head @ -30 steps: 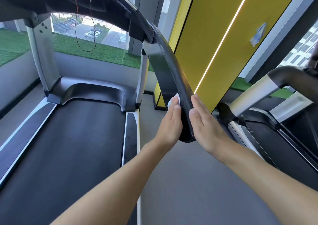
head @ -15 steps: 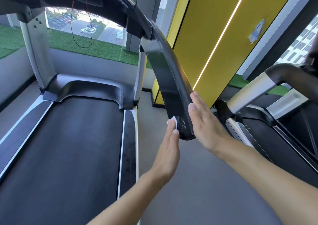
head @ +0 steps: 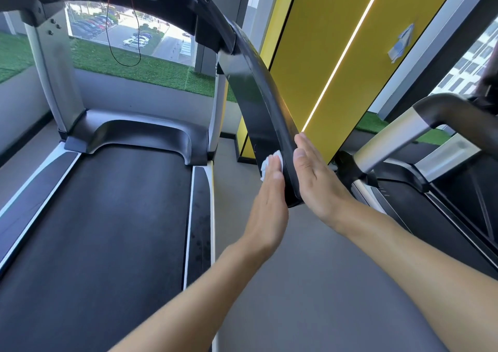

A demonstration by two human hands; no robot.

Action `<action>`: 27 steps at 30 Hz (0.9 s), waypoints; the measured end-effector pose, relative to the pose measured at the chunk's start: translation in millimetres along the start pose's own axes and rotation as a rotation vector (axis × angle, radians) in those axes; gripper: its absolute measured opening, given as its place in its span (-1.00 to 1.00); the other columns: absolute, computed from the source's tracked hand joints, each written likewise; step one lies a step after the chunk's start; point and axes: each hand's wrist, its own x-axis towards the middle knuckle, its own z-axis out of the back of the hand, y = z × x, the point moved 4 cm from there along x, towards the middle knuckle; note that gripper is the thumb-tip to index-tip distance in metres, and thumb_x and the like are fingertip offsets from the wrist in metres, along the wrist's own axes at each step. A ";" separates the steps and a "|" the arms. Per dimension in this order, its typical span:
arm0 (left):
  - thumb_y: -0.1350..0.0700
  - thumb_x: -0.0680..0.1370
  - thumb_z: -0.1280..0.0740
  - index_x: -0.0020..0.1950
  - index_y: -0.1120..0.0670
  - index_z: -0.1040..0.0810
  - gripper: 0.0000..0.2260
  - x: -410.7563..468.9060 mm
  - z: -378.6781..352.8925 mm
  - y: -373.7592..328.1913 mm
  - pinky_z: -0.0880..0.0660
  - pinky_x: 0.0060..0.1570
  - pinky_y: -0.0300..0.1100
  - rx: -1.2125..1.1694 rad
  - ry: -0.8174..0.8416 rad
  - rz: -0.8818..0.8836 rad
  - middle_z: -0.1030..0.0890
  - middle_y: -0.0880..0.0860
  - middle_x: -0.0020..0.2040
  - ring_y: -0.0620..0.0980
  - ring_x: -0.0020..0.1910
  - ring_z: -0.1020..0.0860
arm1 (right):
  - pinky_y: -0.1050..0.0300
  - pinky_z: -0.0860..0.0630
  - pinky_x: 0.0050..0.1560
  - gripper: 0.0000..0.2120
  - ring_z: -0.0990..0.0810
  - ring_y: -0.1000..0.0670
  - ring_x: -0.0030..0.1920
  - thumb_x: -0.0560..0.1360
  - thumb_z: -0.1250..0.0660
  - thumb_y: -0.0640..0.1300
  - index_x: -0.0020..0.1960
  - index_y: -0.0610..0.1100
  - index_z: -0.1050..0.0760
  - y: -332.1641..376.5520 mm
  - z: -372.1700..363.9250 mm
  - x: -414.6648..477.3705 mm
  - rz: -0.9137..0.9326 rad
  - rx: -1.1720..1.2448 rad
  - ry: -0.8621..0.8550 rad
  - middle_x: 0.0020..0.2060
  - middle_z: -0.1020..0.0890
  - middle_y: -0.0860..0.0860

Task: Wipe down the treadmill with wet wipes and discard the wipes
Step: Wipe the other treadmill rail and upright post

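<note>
Downward toward the viewer runs the handrail, left hand pressing wipe.

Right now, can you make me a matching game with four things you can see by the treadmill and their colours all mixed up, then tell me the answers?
Things:
1. wet wipe
2. handrail
3. wall panel
4. grass strip

Colours:
A. yellow
B. green
C. white
D. black

Pairs: 1-C, 2-D, 3-A, 4-B.

The left hand presses the wet wipe flat against the handrail, and the right hand lies flat on the other side.
</note>
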 end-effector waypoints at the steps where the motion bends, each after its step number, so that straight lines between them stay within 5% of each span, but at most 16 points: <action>1: -0.28 0.66 0.10 0.60 -0.16 -0.09 -0.48 -16.2 -3.8 1.5 0.00 0.57 -0.09 0.022 0.016 -0.051 -0.10 -0.21 0.60 -0.27 0.56 -0.02 | 0.39 0.12 0.44 -0.48 0.09 0.29 0.54 0.69 0.12 0.10 0.63 0.02 0.04 -0.2 -0.4 -0.2 0.003 0.003 0.000 0.60 0.04 0.22; 4: -0.08 0.70 0.11 0.62 -0.04 0.02 -0.53 -37.7 -5.2 1.7 0.08 0.56 -0.21 0.054 0.028 -0.150 0.02 -0.25 0.60 -0.39 0.52 0.08 | 0.40 0.11 0.42 -0.47 0.08 0.30 0.54 0.69 0.12 0.11 0.63 0.03 0.04 -0.9 0.0 -0.2 0.010 0.007 0.004 0.60 0.04 0.23; 8: -0.12 0.68 0.09 0.62 -0.05 0.00 -0.49 -20.7 -6.1 -7.8 0.04 0.58 -0.10 0.068 -0.034 -0.127 0.01 -0.24 0.60 -0.38 0.53 0.07 | 0.39 0.11 0.43 -0.48 0.08 0.29 0.54 0.69 0.12 0.09 0.63 0.01 0.03 -2.4 0.1 1.4 0.014 0.015 -0.001 0.60 0.03 0.21; 11: -0.09 0.68 0.07 0.61 -0.04 0.00 -0.51 -57.0 -13.7 1.3 0.08 0.56 -0.20 0.083 -0.002 -0.166 0.02 -0.27 0.59 -0.36 0.53 0.09 | 0.39 0.10 0.42 -0.47 0.08 0.28 0.54 0.69 0.12 0.10 0.63 0.02 0.05 -1.8 0.0 0.8 0.022 0.001 0.009 0.60 0.04 0.21; 27: -0.07 0.71 0.13 0.62 -0.09 0.03 -0.55 -32.4 -7.8 4.8 0.14 0.51 -0.36 0.122 -0.076 0.045 0.04 -0.27 0.59 -0.43 0.50 0.12 | 0.41 0.13 0.42 -0.48 0.10 0.29 0.54 0.70 0.11 0.07 0.63 0.00 0.05 -4.3 -0.2 0.9 0.035 -0.004 0.010 0.60 0.05 0.19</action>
